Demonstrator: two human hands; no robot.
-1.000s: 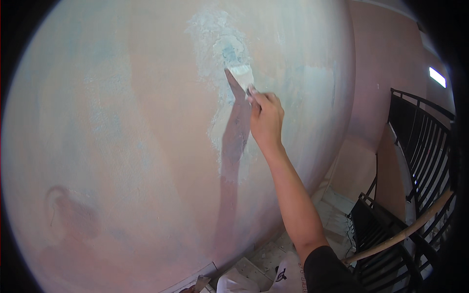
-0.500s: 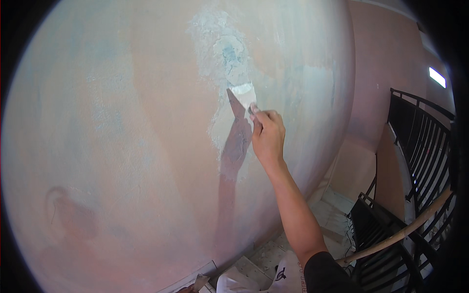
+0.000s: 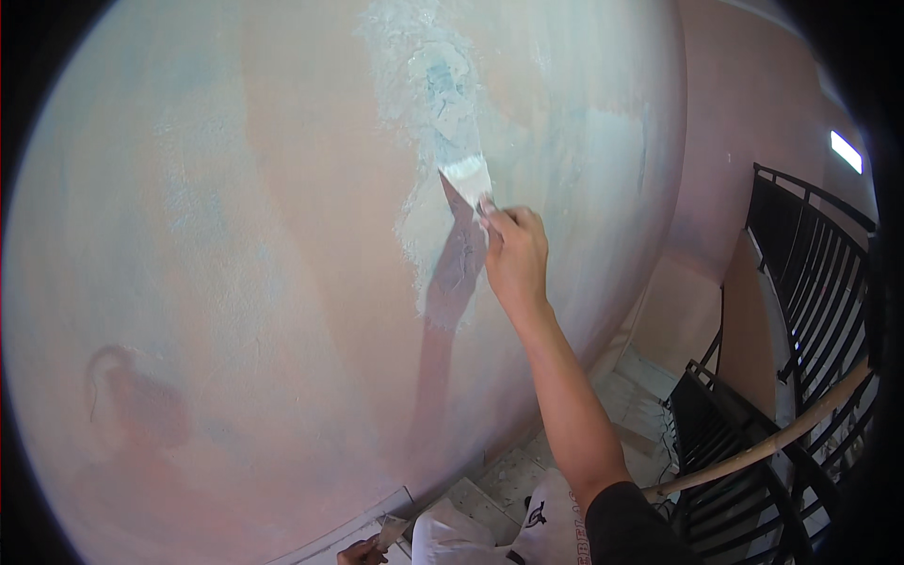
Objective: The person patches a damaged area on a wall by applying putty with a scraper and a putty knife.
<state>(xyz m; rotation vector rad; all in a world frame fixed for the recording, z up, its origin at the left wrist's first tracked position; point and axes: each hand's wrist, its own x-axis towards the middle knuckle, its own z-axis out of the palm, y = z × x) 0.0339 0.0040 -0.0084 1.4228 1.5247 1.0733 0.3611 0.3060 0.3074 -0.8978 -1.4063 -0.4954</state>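
Note:
My right hand (image 3: 516, 247) is closed round a putty knife (image 3: 477, 191), its arm stretched up to the wall. White filler covers the broad blade, whose edge lies against the wall (image 3: 311, 179). Just above the blade is a rough whitish patch of filler (image 3: 443, 89) with a bluish-grey middle; more filler spreads below, partly under my arm's shadow. Low at the bottom edge, my left hand (image 3: 361, 554) is closed on a flat, thin-bladed tool (image 3: 392, 531) that looks like a scraper. The lower part of that hand is cut off by the frame.
Tiled stairs (image 3: 513, 480) run down beside the wall's foot. To the right stands a black metal railing (image 3: 819, 264), with a wooden handrail (image 3: 753, 461) slanting below it. My pale apron-like garment (image 3: 452, 537) shows at the bottom. A small bright window (image 3: 846, 151) is at the far right.
The putty knife has slid a little down the wall, leaving a smoother strip of filler above its blade. My left hand with its flat tool has come further into view.

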